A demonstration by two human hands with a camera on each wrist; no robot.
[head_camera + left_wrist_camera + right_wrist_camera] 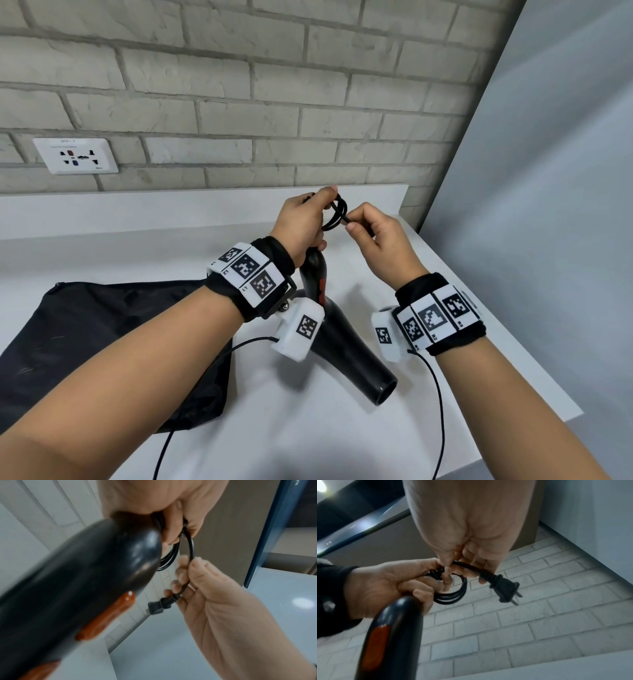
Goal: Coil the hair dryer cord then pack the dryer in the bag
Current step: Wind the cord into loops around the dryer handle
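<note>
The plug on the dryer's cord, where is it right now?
In the right wrist view, the plug sticks out just past the right hand, which pinches the cord beside the left hand.

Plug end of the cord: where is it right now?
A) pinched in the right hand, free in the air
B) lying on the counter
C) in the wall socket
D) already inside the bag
A: the right hand pinches the cord just behind the plug, whose prongs hang free in the air.

A pale grey painted brick wall (274, 85) is seen behind the white surface (445, 308); a white socket plate (76, 155) is mounted on that wall.
</note>
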